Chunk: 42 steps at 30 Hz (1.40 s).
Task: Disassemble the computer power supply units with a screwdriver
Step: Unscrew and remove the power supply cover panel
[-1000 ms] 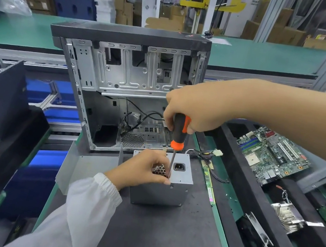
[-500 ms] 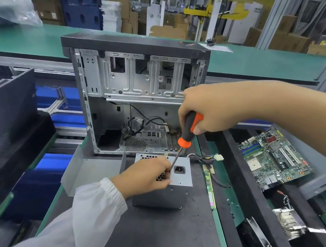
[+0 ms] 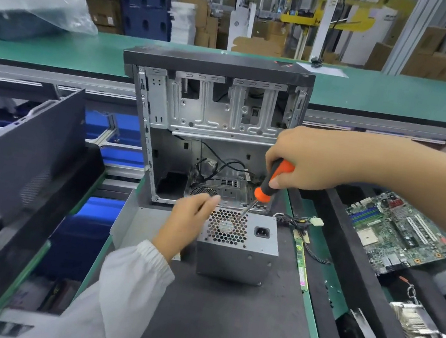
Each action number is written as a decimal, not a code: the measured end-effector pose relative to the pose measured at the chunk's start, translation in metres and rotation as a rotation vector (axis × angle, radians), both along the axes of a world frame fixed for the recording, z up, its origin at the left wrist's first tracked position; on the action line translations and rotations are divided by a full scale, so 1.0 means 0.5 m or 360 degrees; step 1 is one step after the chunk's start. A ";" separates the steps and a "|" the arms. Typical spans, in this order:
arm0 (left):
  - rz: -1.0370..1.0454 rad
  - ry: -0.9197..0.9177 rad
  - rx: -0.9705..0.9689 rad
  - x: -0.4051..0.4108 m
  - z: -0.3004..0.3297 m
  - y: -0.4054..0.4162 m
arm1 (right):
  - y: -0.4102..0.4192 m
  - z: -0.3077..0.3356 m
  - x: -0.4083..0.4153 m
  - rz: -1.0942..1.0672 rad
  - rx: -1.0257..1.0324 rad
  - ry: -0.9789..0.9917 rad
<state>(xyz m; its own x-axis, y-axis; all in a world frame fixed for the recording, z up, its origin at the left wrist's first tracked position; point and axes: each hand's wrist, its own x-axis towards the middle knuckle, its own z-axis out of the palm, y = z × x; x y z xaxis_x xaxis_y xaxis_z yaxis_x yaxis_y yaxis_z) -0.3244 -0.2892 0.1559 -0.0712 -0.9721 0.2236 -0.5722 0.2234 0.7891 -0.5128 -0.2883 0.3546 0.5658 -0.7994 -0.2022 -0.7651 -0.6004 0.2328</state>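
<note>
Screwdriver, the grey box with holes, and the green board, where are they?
screwdriver [image 3: 272, 182]: head view, orange and black handle below the right hand [image 3: 304, 161].
power supply [image 3: 234, 254]: head view, grey front wall.
motherboard [image 3: 398, 234]: head view, middle of the green board.

Right grip [image 3: 301, 163] clenched, left [image 3: 189, 217] loose.

Grey metal power supply unit [image 3: 239, 241] is sitting upright on the dark mat, honeycomb fan grille facing up. The orange-and-black screwdriver [image 3: 270, 186] is tilting down, tip over the grille.
</note>
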 end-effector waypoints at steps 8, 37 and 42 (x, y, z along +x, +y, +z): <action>0.0567 0.1306 0.0669 0.197 -0.151 0.108 | -0.011 -0.195 0.039 -0.0523 0.0210 -0.1148; 0.0576 0.1075 0.0463 0.201 -0.262 0.160 | -0.011 -0.345 0.055 -0.0719 0.0692 -0.1971; 0.0489 0.0468 -0.0167 0.142 -0.159 0.088 | -0.048 -0.282 0.013 -0.0689 0.0524 -0.2320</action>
<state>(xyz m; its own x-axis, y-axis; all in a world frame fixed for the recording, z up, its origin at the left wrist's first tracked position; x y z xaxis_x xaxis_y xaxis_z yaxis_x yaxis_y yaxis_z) -0.2536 -0.2451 0.0764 0.2990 -0.9091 0.2900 -0.3789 0.1659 0.9105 -0.5065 -0.3124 0.2138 0.1683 -0.9802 0.1040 -0.3267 -0.1550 -0.9323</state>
